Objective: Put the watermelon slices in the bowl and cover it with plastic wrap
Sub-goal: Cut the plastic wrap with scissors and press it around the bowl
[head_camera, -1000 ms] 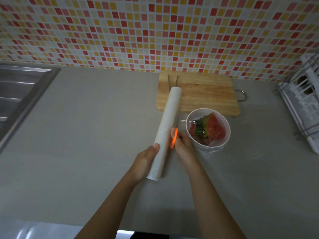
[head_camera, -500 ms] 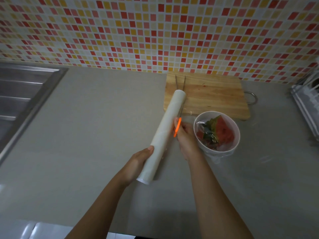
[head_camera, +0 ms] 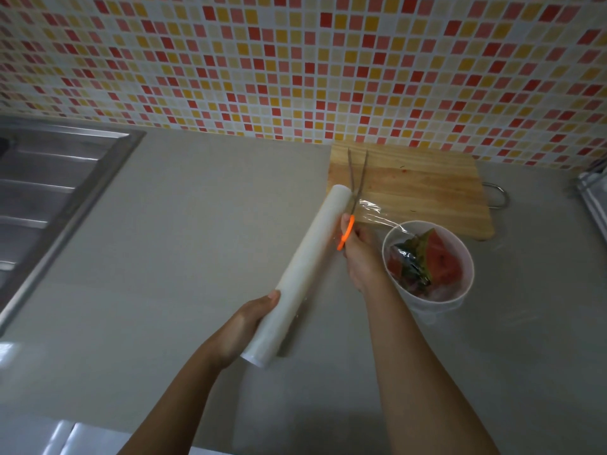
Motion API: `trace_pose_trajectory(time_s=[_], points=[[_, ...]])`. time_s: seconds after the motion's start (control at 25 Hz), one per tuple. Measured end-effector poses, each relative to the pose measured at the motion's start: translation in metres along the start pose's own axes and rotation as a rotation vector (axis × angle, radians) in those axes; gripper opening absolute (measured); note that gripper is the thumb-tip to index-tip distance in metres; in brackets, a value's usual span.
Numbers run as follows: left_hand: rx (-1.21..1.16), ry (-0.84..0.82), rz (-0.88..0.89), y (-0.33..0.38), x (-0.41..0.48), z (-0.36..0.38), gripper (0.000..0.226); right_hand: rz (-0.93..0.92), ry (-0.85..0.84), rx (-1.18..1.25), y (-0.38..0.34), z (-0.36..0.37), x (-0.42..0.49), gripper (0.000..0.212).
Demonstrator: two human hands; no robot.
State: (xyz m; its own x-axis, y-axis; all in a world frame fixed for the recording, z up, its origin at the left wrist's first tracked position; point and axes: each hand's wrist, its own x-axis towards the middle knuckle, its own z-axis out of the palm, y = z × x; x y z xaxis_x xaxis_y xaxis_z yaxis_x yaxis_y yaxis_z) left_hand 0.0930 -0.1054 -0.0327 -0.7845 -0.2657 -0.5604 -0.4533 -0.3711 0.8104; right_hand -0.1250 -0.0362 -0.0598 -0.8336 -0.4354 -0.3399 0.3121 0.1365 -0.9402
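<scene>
While the left hand [head_camera: 244, 326] grips the lower end of the roll of plastic wrap [head_camera: 305, 261], fingers curled under it and thumb lying along its top, the roll slants from the lower middle of the frame up toward the cutting board [head_camera: 427, 185]. Its upper end overlaps the board's lower left corner. The right hand [head_camera: 361, 257] sits just right of the roll, clamped round the orange handle of the scissors [head_camera: 346, 233]. Their two thin blades are spread apart in a narrow V and point up over the left part of the board. The roll hides the lower part of the left blade.

A sheet of clear film [head_camera: 374, 211] stretches from the roll's right side across the board's lower edge to the upper left rim of the white bowl [head_camera: 437, 305]. It shows only as bright creases and glints. The bowl stands on the grey counter [head_camera: 197, 224], right of centre, just below the board and close beside the right wrist. Inside it lie the watermelon slices [head_camera: 441, 254], red flesh and green rind, with shiny film over them. Whether the film is sealed all round the rim cannot be told.

At the board's right end a metal loop handle [head_camera: 499, 195] sticks out. A steel sink [head_camera: 49, 178] fills the left edge of the frame, and part of a white dish rack [head_camera: 594, 192] shows at the right edge. Across the top runs a wall of small red, orange and yellow tiles [head_camera: 295, 60].
</scene>
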Motion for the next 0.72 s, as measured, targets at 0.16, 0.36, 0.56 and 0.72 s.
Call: trace_pose_trajectory(time_s=[0.16, 0.36, 0.56, 0.72], points=[[0.001, 0.095, 0.049, -0.005, -0.012, -0.011, 0.041, -0.027, -0.032, -0.21, -0.015, 0.003, -0.012, 0.055], [0.14, 0.255, 0.18, 0.007, 0.003, 0.001, 0.036, -0.155, -0.054, -0.401, 0.008, -0.001, -0.068, 0.041], [0.443, 0.449, 0.134, 0.014, 0.019, -0.003, 0.03, -0.16, 0.01, -0.775, 0.021, -0.013, -0.094, 0.027], [0.692, 0.489, 0.204, 0.014, 0.02, -0.013, 0.034, -0.161, 0.022, -0.987, 0.012, -0.005, -0.095, 0.03]])
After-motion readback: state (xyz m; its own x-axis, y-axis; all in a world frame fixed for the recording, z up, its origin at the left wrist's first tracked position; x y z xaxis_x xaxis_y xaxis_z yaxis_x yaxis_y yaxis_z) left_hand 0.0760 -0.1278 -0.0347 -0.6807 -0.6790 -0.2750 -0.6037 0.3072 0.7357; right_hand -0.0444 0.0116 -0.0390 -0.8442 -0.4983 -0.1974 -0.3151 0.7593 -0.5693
